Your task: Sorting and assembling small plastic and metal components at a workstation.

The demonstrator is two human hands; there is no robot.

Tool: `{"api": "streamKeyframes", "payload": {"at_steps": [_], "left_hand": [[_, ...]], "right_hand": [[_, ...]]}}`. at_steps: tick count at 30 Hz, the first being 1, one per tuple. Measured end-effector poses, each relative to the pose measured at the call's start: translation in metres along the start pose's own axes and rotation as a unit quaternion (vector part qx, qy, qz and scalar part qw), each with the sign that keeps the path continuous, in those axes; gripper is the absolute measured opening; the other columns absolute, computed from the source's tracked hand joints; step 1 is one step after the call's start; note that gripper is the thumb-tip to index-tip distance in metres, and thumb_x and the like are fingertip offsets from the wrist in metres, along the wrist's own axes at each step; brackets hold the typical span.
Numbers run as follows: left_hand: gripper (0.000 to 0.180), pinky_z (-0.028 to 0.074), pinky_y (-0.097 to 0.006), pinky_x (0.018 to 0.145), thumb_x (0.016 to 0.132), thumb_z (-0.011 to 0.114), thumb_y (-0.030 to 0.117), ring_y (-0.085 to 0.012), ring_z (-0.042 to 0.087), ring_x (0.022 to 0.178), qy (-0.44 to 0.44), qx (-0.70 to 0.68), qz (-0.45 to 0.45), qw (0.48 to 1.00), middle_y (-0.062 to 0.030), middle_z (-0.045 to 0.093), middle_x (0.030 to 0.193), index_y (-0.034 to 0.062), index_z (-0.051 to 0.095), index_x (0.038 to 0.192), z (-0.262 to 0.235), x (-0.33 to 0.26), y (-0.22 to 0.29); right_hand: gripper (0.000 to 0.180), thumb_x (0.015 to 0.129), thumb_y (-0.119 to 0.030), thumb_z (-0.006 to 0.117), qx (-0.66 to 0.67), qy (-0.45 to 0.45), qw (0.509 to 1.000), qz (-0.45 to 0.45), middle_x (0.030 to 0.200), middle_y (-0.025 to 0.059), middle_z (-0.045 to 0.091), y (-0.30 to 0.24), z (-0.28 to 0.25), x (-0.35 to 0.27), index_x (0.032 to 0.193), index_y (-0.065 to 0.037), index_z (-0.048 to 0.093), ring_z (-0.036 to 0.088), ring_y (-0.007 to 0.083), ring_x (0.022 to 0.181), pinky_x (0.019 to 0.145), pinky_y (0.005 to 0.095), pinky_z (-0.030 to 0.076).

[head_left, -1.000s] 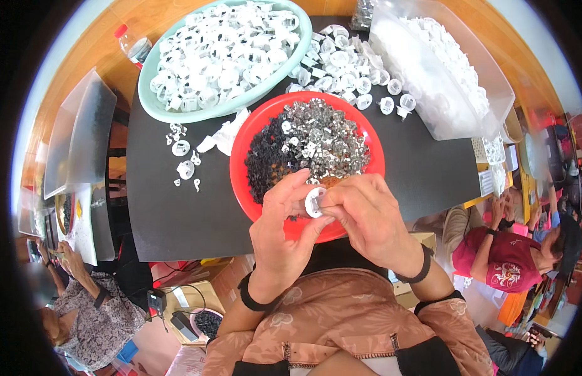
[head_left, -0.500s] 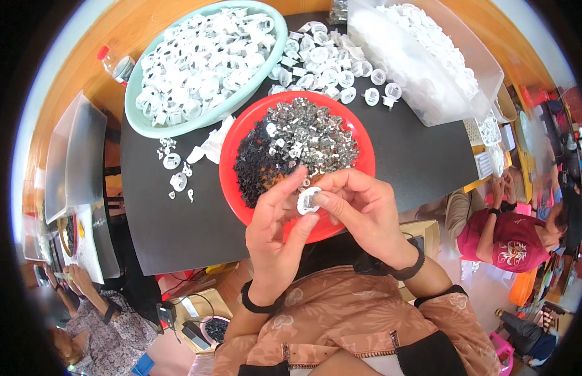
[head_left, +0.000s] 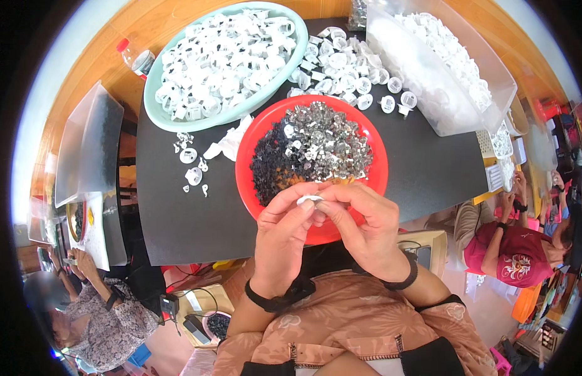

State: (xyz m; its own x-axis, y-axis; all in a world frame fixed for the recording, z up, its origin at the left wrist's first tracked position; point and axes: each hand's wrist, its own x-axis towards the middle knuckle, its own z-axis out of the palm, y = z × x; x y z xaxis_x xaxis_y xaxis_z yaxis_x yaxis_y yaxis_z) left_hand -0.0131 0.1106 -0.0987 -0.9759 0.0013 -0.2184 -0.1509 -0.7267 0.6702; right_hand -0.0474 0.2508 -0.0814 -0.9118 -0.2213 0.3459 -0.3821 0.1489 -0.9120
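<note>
A small round white plastic part [head_left: 310,198] is pinched between both my hands, over the near rim of a red bowl [head_left: 243,164]. My left hand [head_left: 284,222] grips its left side with thumb and fingers. On its other side my right hand [head_left: 361,219] closes thumb and forefinger on it. The part is tipped nearly edge-on, so its inner face is hidden. Inside the bowl, small black pieces [head_left: 269,164] lie to the left and shiny metal pieces [head_left: 331,135] to the right, with some copper-coloured bits near my fingers.
A pale green basin [head_left: 154,103] heaped with white parts stands back left. Loose white parts [head_left: 341,62] lie beside it, left of a translucent bin [head_left: 422,103]. A few parts [head_left: 192,175] and a crumpled tissue [head_left: 231,141] are on the dark table [head_left: 190,232]. Co-workers sit on both sides.
My hands have drawn together around the white part, which has turned from showing its open face to nearly edge-on. The whole view has shifted a little.
</note>
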Motion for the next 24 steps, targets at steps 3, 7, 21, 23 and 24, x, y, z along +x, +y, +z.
{"api": "streamKeyframes", "payload": {"at_steps": [3, 7, 21, 23, 24], "left_hand": [[0.035, 0.049, -0.03, 0.084, 0.093, 0.051, 0.001, -0.0147, 0.06, 0.091, 0.032, 0.022, 0.029, 0.999, -0.0191, 0.06, 0.123, -0.0048, 0.055, 0.127, 0.006, -0.004, 0.0], [0.038, 0.049, -0.029, 0.083, 0.092, 0.049, 0.001, -0.0165, 0.061, 0.089, 0.009, -0.024, 0.059, 0.998, -0.0245, 0.06, 0.121, -0.0062, 0.052, 0.129, -0.002, -0.003, 0.014], [0.04, 0.049, -0.029, 0.084, 0.092, 0.049, 0.001, -0.0198, 0.06, 0.094, 0.014, -0.086, 0.055, 0.995, -0.024, 0.059, 0.118, -0.0054, 0.046, 0.131, -0.03, -0.003, 0.025], [0.039, 0.048, -0.029, 0.086, 0.092, 0.048, -0.001, -0.0209, 0.058, 0.101, -0.002, -0.097, 0.049, 0.994, -0.0226, 0.057, 0.119, -0.0042, 0.045, 0.13, -0.031, 0.0, 0.024], [0.036, 0.049, -0.03, 0.087, 0.092, 0.048, -0.001, -0.0216, 0.059, 0.104, -0.001, -0.096, 0.049, 0.994, -0.0221, 0.057, 0.118, -0.0042, 0.047, 0.128, -0.031, -0.001, 0.023]], "right_hand": [[0.012, 0.085, 0.002, 0.063, 0.009, -0.035, 0.999, 0.012, 0.089, 0.0124, 0.068, -0.001, -0.003, 0.005, 0.097, 0.002, 0.066, 0.066, 0.0179, 0.072, 0.063, 0.0267, 0.051], [0.014, 0.086, -0.004, 0.064, 0.019, -0.069, 0.997, 0.038, 0.086, 0.0115, 0.066, -0.004, -0.011, 0.018, 0.099, -0.001, 0.068, 0.065, 0.0213, 0.075, 0.067, 0.0309, 0.051], [0.019, 0.078, -0.012, 0.058, -0.396, -0.142, 0.904, -0.08, 0.097, 0.0075, 0.056, 0.015, -0.031, 0.022, 0.092, -0.012, 0.071, 0.052, 0.0259, 0.095, 0.08, 0.0374, 0.039], [0.017, 0.078, -0.011, 0.058, -0.385, -0.136, 0.911, -0.053, 0.091, 0.0057, 0.056, 0.017, -0.03, 0.019, 0.09, -0.012, 0.07, 0.054, 0.0251, 0.091, 0.078, 0.0371, 0.039], [0.015, 0.077, -0.011, 0.058, -0.382, -0.144, 0.911, -0.051, 0.087, 0.0049, 0.055, 0.019, -0.026, 0.015, 0.088, -0.011, 0.069, 0.054, 0.0244, 0.088, 0.077, 0.0367, 0.039]]}}
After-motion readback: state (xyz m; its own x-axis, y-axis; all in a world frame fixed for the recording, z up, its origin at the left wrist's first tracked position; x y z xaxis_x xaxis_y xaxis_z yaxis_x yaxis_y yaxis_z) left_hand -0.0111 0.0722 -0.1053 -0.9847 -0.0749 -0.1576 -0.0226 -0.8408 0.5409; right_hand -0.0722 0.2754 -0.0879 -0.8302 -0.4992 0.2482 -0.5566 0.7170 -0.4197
